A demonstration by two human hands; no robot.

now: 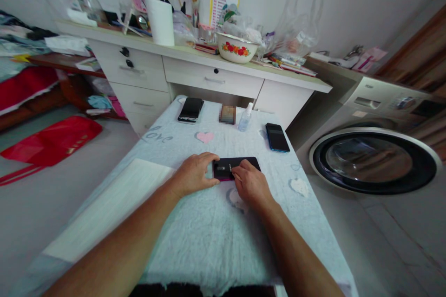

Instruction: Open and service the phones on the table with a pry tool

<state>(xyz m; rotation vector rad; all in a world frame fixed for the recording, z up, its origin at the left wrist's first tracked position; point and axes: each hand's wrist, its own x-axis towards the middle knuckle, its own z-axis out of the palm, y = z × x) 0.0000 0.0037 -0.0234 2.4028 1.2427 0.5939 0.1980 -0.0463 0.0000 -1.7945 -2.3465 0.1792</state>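
A dark phone (223, 162) lies back side up on the cloth-covered table, its camera patch near the left end. My left hand (197, 174) grips that left end between thumb and fingers. Over the phone's right half, my right hand (251, 183) is closed, with a small, thin, light-coloured piece at its fingertips, too small to name; its fingers touch the phone's back. Beyond the hands stand a clear spray bottle (245, 118) and a small blurred brown item (227, 114). Another phone (277, 138) lies at the right, and black phones (191, 110) sit at the far left.
The table's pale cloth (195, 236) has heart prints, with a long whitish strip (111, 209) at the left. Behind is a white cabinet (216, 76) bearing a flowered bowl (238, 49) and a paper roll (160, 23). A washing machine (369, 102) stands right; a red bag (52, 141) lies left.
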